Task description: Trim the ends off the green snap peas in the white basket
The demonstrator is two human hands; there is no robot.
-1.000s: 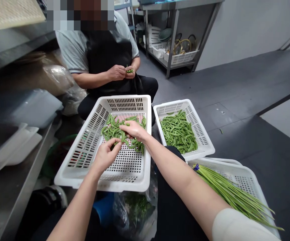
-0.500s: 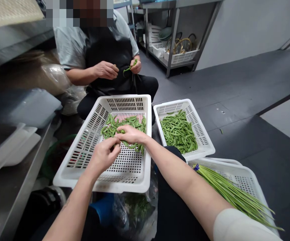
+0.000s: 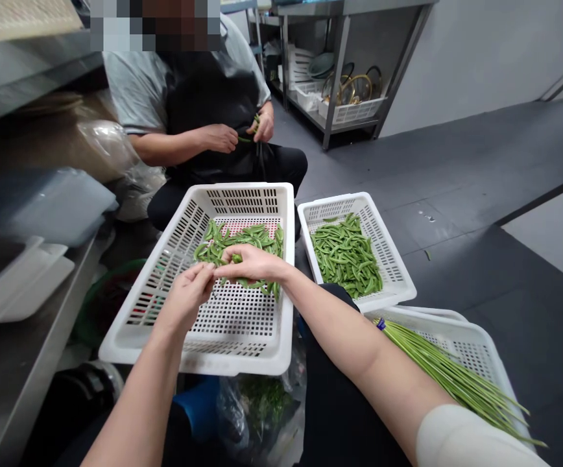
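Over the large white plastic basket [image 3: 288, 324], my two hands meet at their fingertips. Green pea pods show in the curled fingers of my right hand [image 3: 257, 263]. My left hand [image 3: 188, 295] pinches with thumb and forefinger right at the right hand's fingertips; whatever is in that pinch is hidden. Beneath and behind my hands, a loose pile of pea pods [image 3: 264, 239] lies on the basket's far half. A smaller white basket [image 3: 403, 285] to the right holds a thick heap of pea pods [image 3: 347, 256].
Opposite me sits a co-worker in a dark apron [image 3: 208, 91], both hands on a green pod. At lower right, a bundle of long green stems [image 3: 447, 363] lies on another white basket [image 3: 493, 350]. A metal shelf with plastic containers [image 3: 23, 285] stands left; a plastic bag [image 3: 237, 415] lies below.
My left hand has shifted left and slightly up, and its fingers have straightened into a pinch. My right hand has moved a little left. The co-worker's hands have come together.
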